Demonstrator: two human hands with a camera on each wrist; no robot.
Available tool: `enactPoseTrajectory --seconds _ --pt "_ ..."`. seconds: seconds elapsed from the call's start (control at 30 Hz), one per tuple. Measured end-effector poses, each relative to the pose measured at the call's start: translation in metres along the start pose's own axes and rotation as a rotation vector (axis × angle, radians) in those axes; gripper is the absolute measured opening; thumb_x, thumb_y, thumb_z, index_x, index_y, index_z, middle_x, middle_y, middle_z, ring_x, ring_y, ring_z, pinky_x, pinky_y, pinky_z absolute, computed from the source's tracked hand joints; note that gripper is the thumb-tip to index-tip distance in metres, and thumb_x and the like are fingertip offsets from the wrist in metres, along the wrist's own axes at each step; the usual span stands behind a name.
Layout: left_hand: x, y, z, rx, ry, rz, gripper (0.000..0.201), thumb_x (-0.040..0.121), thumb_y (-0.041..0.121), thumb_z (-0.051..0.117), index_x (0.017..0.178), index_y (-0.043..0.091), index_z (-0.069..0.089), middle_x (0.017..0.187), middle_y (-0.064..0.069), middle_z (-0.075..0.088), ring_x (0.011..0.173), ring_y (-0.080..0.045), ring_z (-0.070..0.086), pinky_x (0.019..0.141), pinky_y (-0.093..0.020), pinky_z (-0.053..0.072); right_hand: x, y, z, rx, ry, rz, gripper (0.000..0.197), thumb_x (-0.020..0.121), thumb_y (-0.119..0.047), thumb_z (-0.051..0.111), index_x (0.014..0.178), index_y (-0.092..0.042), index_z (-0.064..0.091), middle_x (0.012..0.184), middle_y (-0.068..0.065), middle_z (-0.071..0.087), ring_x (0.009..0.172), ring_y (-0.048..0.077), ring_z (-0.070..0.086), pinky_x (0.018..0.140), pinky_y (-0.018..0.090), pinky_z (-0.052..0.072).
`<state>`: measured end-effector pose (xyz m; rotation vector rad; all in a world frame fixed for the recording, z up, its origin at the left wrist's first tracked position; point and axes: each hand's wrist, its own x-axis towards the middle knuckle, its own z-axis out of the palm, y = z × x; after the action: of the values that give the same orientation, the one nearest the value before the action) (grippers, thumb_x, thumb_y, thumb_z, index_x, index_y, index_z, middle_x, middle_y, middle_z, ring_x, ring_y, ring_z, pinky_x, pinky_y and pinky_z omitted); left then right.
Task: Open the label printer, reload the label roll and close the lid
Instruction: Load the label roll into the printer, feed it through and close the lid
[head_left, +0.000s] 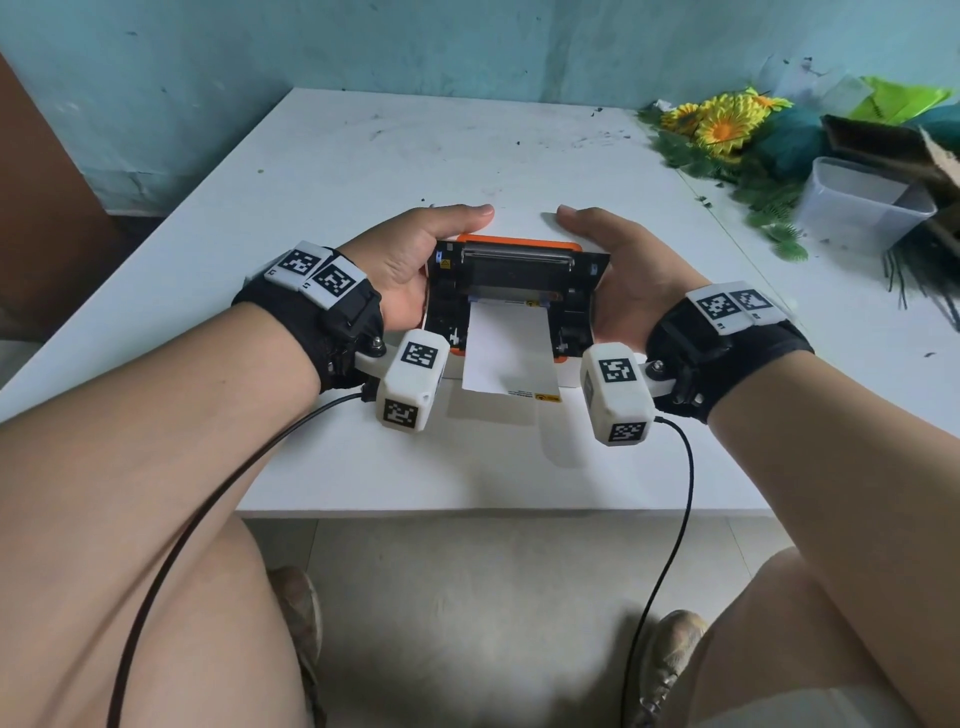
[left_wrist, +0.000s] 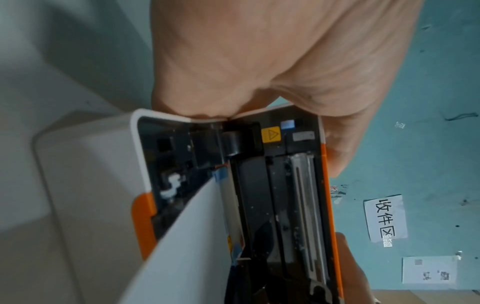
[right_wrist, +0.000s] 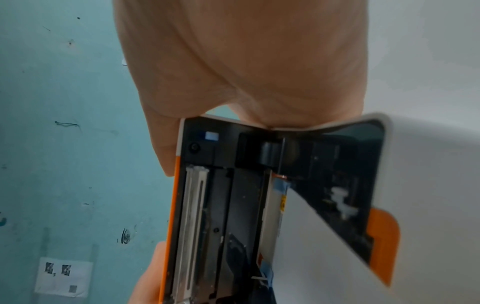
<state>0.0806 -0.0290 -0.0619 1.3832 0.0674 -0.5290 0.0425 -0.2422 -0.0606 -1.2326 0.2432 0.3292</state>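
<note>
1. Thumbs curl over the far edge of the lid (head_left: 518, 260); L hand (head_left: 410, 260) and R hand (head_left: 621, 275) grip its ends, likely for an even swing.
2. Label printer (head_left: 511, 312) mid-table (head_left: 363, 156), open; label strip (head_left: 506, 348) hangs toward the person, prob. kept clear of the hinge.

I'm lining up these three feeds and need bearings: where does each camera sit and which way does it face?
Head: worn high, looking down at the white-and-orange label printer on the white table; forearms, both hands, knees show.
Left wrist: along the left hand, at the raised lid; palm shows.
Right wrist: along the right hand, same lid, mirrored.
Shared: both wrist views see the white label strip and teal wall.
</note>
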Motion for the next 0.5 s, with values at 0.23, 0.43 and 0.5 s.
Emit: enactPoseTrajectory --seconds 0.23,0.43,0.5 --pt "0.000 -0.003 -0.009 0.030 -0.055 0.012 0.015 0.096 0.031 0.076 0.104 0.018 0.074 0.109 -0.013 0.080 0.103 -0.033 0.079 0.099 -0.051 0.062 -0.001 0.001 -0.005 0.030 -0.022 -0.014 0.013 0.095 -0.031 0.074 0.093 -0.020 0.082 0.111 0.013 0.076 0.114 0.038 0.075 0.109 0.062 0.049" --pt "0.006 -0.010 -0.016 -0.008 -0.095 0.060 0.037 0.086 0.027 0.082 0.120 0.017 0.073 0.140 -0.023 0.070 0.133 -0.041 0.067 0.113 -0.058 0.052 -0.001 0.006 -0.010 0.047 -0.081 -0.009 0.018 0.095 -0.030 0.074 0.088 -0.020 0.087 0.112 0.011 0.080 0.116 0.037 0.076 0.115 0.062 0.045" --pt "0.004 -0.010 -0.016 0.014 -0.098 0.079 0.024 0.085 0.025 0.083 0.107 0.017 0.078 0.125 -0.019 0.076 0.119 -0.036 0.074 0.111 -0.051 0.056 0.000 0.007 -0.013 0.036 -0.093 -0.006 0.014 0.093 -0.030 0.077 0.089 -0.022 0.087 0.117 0.009 0.079 0.120 0.036 0.074 0.116 0.063 0.044"
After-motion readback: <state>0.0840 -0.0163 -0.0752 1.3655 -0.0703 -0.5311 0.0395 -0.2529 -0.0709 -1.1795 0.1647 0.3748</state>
